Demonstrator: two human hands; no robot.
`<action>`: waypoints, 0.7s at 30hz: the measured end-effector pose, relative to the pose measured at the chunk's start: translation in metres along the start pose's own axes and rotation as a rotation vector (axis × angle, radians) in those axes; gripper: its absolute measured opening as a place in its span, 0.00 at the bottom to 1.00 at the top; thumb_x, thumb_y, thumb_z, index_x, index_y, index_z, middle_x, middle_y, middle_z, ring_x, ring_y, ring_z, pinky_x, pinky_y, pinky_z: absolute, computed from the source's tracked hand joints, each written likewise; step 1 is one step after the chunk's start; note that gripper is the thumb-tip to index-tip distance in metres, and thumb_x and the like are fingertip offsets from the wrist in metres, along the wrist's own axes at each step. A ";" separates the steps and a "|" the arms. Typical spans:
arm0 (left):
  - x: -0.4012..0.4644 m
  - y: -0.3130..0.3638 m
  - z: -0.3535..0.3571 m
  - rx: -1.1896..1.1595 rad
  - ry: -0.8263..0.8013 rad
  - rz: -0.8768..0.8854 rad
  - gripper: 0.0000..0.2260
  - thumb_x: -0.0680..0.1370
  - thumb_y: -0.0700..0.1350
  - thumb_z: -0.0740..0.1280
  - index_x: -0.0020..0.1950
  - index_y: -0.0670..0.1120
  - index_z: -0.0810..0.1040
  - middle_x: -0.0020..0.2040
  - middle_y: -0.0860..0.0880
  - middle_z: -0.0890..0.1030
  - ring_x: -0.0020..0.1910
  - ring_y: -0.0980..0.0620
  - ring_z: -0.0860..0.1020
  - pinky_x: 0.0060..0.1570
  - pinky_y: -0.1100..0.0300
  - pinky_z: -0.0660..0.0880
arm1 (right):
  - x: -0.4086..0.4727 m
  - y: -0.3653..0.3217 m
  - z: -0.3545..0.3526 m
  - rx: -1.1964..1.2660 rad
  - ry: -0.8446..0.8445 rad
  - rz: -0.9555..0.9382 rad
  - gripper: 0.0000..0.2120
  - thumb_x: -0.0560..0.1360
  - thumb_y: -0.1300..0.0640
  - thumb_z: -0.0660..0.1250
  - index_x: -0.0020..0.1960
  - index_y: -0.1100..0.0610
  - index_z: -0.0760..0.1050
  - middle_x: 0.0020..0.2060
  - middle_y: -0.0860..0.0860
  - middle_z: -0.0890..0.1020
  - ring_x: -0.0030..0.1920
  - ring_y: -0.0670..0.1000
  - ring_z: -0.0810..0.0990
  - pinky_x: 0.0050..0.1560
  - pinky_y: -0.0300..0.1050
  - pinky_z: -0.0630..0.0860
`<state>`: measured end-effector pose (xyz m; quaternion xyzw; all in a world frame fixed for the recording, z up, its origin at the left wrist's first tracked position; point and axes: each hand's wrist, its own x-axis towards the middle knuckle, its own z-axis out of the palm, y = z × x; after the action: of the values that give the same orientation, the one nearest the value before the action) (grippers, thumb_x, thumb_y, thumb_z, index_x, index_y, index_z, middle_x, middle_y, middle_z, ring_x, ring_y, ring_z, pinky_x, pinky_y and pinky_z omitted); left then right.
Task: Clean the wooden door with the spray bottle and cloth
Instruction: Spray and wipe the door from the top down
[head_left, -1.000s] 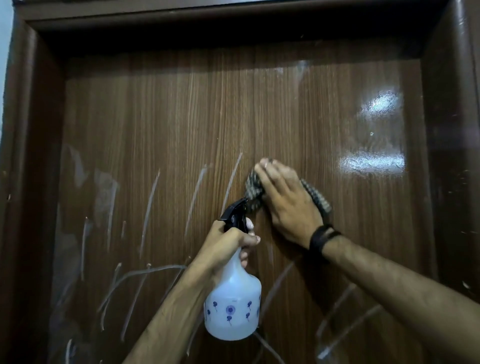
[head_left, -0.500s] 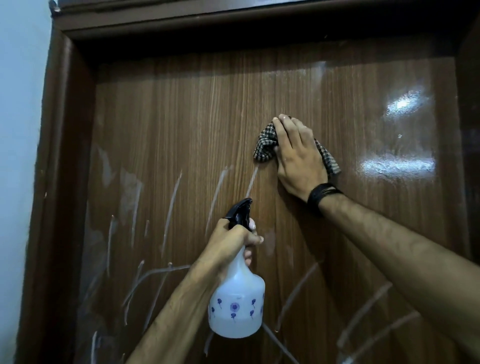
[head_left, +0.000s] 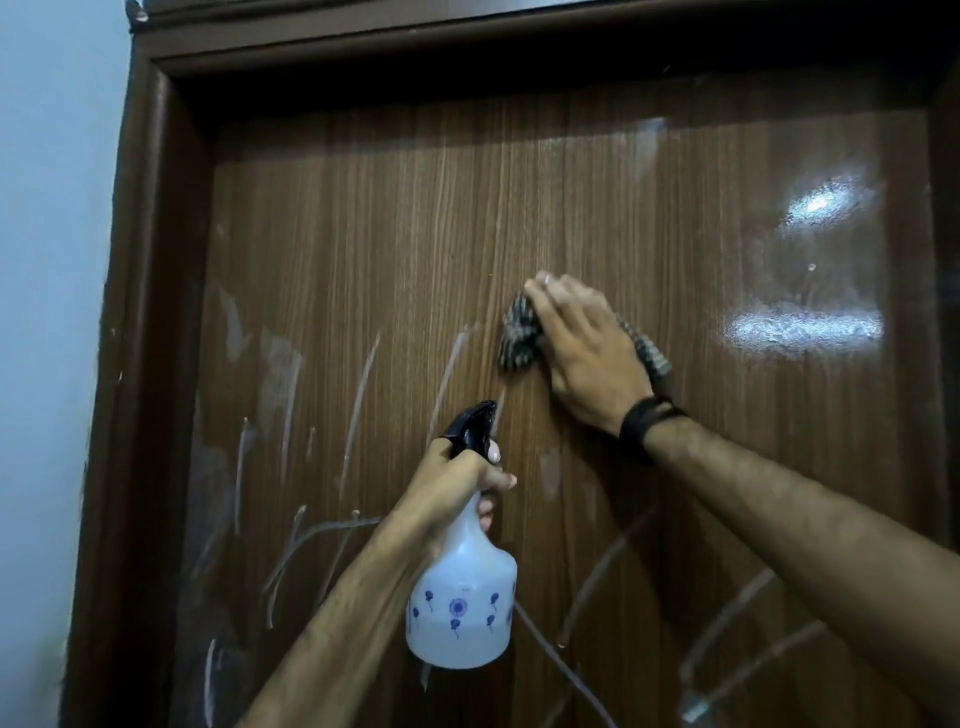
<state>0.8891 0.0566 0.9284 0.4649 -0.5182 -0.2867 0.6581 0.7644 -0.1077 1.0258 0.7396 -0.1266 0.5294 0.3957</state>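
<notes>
Pale blue wall (head_left: 47, 260) runs down the left edge, and beside it stands the dark brown door frame (head_left: 140, 312) around the glossy, brown wood-grain door (head_left: 363, 249) that fills most of your view. Whitish streaks (head_left: 358, 400) cross the lower half of the door, and 2 bright light reflections (head_left: 805, 327) sit on its right side.

Your right hand (head_left: 587, 353) lies flat on the door near its middle, fingers straight and pointing up-left, pressing the dark checked cloth (head_left: 517, 338) against the wood; the cloth shows at the fingertips on the left and again past the back of the hand on the right, and it is blurred. A black band (head_left: 644, 415) circles that wrist.

Your left hand (head_left: 457, 483) is lower and just left of it, fingers curled round the neck of the translucent white plastic spray bottle with small blue flower prints (head_left: 462, 608). The bottle hangs upright below the fist, close to the door, its black trigger head (head_left: 470, 426) pointing up-right toward the cloth.
</notes>
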 end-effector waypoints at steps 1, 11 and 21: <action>0.000 0.001 -0.001 0.002 -0.005 0.008 0.11 0.73 0.29 0.64 0.48 0.44 0.74 0.38 0.45 0.74 0.27 0.54 0.69 0.28 0.61 0.68 | 0.018 0.005 -0.002 -0.003 0.019 0.051 0.29 0.79 0.60 0.62 0.79 0.61 0.60 0.76 0.59 0.65 0.75 0.60 0.63 0.76 0.59 0.61; -0.004 0.004 -0.019 0.009 0.024 0.044 0.10 0.75 0.30 0.65 0.50 0.43 0.75 0.42 0.43 0.74 0.28 0.54 0.69 0.29 0.61 0.68 | -0.029 -0.032 0.011 -0.059 -0.059 -0.160 0.35 0.75 0.59 0.63 0.80 0.60 0.57 0.78 0.57 0.62 0.78 0.59 0.59 0.78 0.55 0.55; -0.001 0.009 -0.007 -0.017 -0.004 0.039 0.11 0.74 0.29 0.65 0.50 0.43 0.76 0.41 0.45 0.75 0.28 0.54 0.69 0.28 0.61 0.68 | 0.016 0.003 -0.001 -0.004 0.034 0.089 0.30 0.79 0.59 0.62 0.79 0.60 0.58 0.77 0.58 0.64 0.76 0.59 0.61 0.78 0.57 0.56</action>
<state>0.8942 0.0628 0.9359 0.4486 -0.5259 -0.2793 0.6665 0.7679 -0.1051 1.0418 0.7234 -0.1537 0.5585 0.3756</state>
